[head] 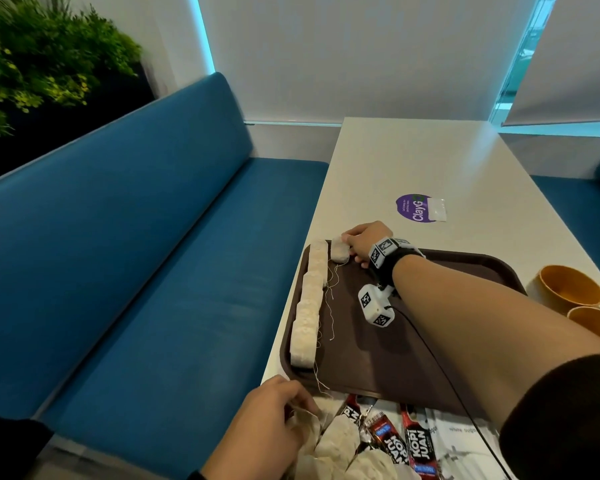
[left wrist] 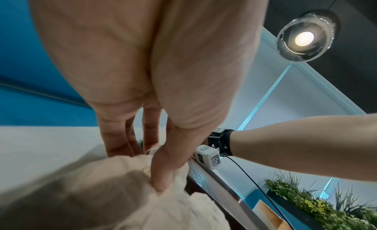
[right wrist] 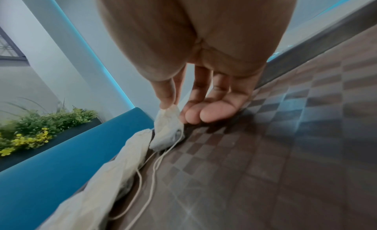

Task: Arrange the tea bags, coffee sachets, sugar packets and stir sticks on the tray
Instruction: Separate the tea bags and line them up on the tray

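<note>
At far corner of brown plastic tray (head: 413, 358), right hand (head: 366, 242) pinched a white paper tea bag (head: 339, 250) — left hand (head: 267, 420) gripped loose tea bags (head: 336, 445) on white worktop (head: 430, 161).

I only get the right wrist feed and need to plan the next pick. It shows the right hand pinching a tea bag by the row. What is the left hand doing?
Observer: The left hand grips a loose tea bag off the tray, in front of its near rim.
Operator: Any coffee sachets on the tray?
Observer: None. The coffee sachets lie off it, beside that loose bag.
Operator: What's right of the tray?
Observer: Two orange cups on the table.
</note>
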`<state>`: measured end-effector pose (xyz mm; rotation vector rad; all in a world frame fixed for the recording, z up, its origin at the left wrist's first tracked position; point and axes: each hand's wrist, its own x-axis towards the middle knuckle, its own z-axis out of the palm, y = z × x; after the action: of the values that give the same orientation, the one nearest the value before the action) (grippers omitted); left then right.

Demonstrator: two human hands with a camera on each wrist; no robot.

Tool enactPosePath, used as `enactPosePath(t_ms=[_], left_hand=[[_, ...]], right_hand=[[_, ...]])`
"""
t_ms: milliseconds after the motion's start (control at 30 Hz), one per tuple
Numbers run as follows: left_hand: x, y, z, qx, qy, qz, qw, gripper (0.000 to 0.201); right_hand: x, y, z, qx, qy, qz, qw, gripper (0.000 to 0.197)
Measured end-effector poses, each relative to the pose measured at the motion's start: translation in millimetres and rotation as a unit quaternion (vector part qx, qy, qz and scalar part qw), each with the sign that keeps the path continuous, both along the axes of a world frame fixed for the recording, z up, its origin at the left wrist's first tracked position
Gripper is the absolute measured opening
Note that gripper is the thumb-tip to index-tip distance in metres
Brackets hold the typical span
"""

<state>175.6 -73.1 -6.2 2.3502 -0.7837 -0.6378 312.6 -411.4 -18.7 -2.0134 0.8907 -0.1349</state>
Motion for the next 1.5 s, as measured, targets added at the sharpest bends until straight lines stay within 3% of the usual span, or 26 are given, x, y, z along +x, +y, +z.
enactPosePath(t_ms=[200,333,467,700,833,933,1267,1333,1500], left_hand=[[1,2,-6,0.007,0.001,0.014,1.0,0.026],[-1,5,-9,-0.003,-0.018,0.019,1.0,0.019],[-1,6,-6,0.0,-0.009,0.04,0.999,0.01],[-3,11,4,-0.014,-0.007,0.043,0.999,0.02],[-6,17,9,-0.044,-0.007,0.049,0.998,0.017],[-9,23,12,-0.071,-0.008,0.054,0.996,0.014],[-20,37,11,-0.182,0.014,0.105,0.978,0.006],[-23,36,12,-0.198,0.017,0.122,0.973,0.007],[-32,28,17,-0.258,0.0,0.141,0.956,0.006]], right_hand=[[-12,7,15,0.04,-0.005,-0.026,0.999,0.024],[-34,14,42,0.023,-0.005,0.012,1.0,0.019],[-63,35,75,-0.01,-0.014,0.078,0.997,0.018],[-148,103,111,0.009,-0.021,0.223,0.975,0.011],[-192,134,108,-0.015,0.013,0.284,0.959,0.009],[-218,151,96,-0.091,0.044,0.295,0.95,0.008],[-243,175,46,-0.172,0.22,0.299,0.913,0.064],[-246,176,41,-0.164,0.225,0.294,0.914,0.07],[-249,180,36,-0.127,0.162,0.263,0.943,0.06]])
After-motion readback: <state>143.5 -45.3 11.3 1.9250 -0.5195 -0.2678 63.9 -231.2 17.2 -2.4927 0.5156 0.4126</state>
